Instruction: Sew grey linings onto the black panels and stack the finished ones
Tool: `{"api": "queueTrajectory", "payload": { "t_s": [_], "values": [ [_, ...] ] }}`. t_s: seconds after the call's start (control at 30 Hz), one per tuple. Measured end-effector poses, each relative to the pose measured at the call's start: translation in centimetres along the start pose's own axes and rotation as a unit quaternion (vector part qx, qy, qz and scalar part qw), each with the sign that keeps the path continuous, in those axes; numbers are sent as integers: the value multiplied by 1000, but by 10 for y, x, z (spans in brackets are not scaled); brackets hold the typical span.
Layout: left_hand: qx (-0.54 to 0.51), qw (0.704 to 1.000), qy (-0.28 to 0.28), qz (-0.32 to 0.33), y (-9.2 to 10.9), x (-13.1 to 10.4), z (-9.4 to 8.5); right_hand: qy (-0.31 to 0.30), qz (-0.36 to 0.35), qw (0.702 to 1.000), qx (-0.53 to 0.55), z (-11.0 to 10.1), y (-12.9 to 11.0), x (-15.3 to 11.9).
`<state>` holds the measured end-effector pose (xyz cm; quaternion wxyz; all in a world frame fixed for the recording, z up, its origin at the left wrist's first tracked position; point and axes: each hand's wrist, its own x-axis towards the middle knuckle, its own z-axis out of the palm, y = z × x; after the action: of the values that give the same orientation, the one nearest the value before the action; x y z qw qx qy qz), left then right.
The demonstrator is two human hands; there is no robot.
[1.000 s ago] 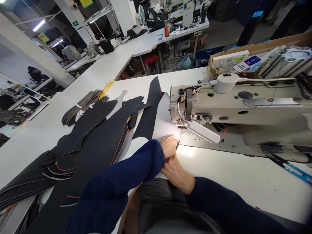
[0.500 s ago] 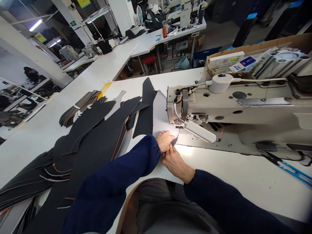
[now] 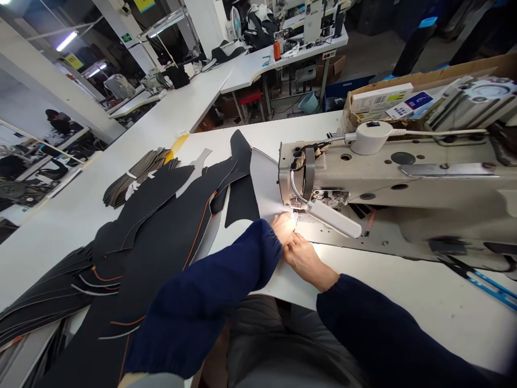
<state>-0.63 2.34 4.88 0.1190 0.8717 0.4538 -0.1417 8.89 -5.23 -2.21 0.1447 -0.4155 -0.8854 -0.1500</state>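
A light grey fabric piece (image 3: 264, 180) with a dark layer lies at the head of a sewing machine (image 3: 363, 175). Just in front of the needle area, my left hand (image 3: 283, 227) is closed on the near end of this piece, its fingertips partly lost in the lamp glare. Close against it, my right hand (image 3: 306, 260) pinches the near edge of the same piece; the fabric between the fingers is mostly hidden. A small white lamp (image 3: 336, 219) on a bendy neck lights the spot.
Black fabric panels (image 3: 161, 231) with orange and grey edging spread over the table on the left. Behind them sits a tied bundle of pieces (image 3: 135, 178). A cardboard box (image 3: 346, 114) stands behind the machine. Blue-handled scissors (image 3: 490, 288) lie at right.
Both hands have moved right and slightly closer to the needle area with the fabric piece. Its far end and the black panel beside it have shifted. The view has turned slightly.
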Motion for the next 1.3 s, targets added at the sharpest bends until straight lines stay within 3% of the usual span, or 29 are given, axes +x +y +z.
{"api": "queueTrajectory", "payload": {
  "t_s": [0.13,0.27,0.4,0.6,0.7,0.87,1.13,1.3],
  "values": [
    [-33,999,17,-6,-2,-2,0,21,8,1000,0,5,13,-3],
    [-11,998,59,-15,-8,-29,8,32,10,999,3,4,12,-8],
    [16,1000,16,-15,-9,-46,11,32,33,999,7,3,4,-9],
    [33,999,42,10,-3,-37,10,40,40,998,-15,6,16,-8],
    [38,998,51,-15,-1,-36,12,47,53,997,-14,9,24,-9],
    [43,997,67,-14,1,-37,25,52,72,996,9,12,29,-15],
    [30,991,128,19,-7,-30,46,115,119,983,78,5,39,-25],
    [27,989,143,31,-11,-26,50,75,70,992,67,2,39,-16]
  ]
}}
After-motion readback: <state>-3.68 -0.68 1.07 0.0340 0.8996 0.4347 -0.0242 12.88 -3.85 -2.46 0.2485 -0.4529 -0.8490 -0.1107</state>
